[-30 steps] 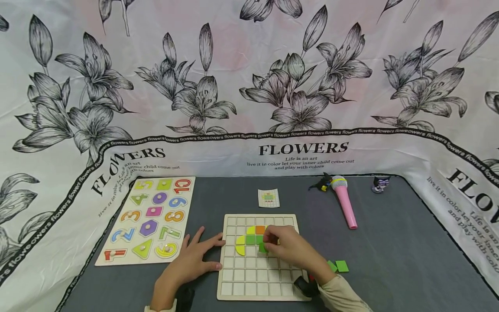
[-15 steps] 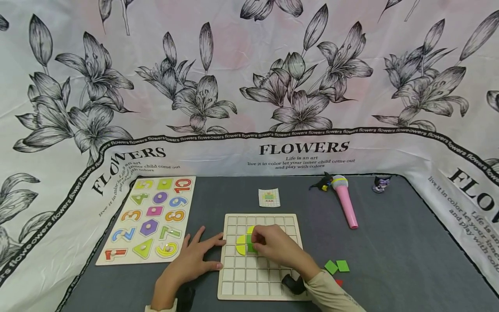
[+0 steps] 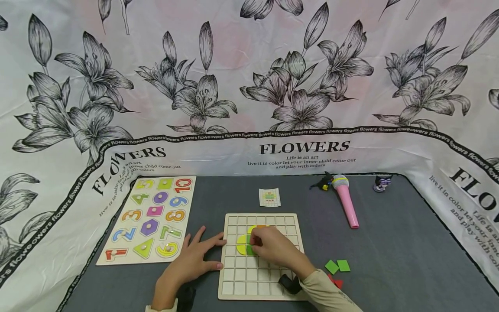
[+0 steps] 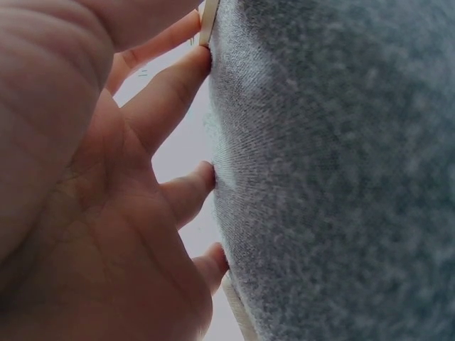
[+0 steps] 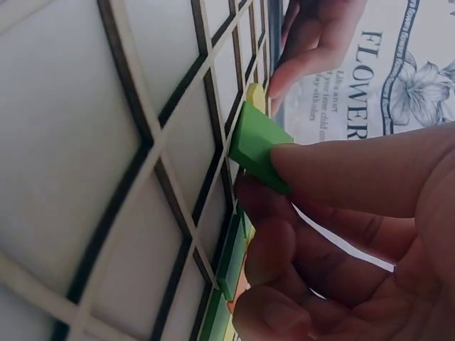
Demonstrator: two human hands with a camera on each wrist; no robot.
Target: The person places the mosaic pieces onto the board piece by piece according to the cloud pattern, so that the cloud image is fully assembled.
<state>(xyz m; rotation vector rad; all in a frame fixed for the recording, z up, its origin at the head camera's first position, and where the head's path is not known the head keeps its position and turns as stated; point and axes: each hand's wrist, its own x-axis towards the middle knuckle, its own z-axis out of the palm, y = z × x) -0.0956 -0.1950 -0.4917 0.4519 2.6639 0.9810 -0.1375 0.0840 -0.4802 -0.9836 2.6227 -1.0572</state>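
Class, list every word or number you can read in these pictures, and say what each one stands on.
"FLOWERS": backdrop cloth.
"Life is an art": same cloth, below it.
"flowers", repeated: cloth's black border band.
Numerals 1 to 10: number puzzle board.
Small card: print too small to read.

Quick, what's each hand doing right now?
Left hand: open, flat on the table, fingers touching the grid board's edge.
Right hand: pinching a green tile at the board.
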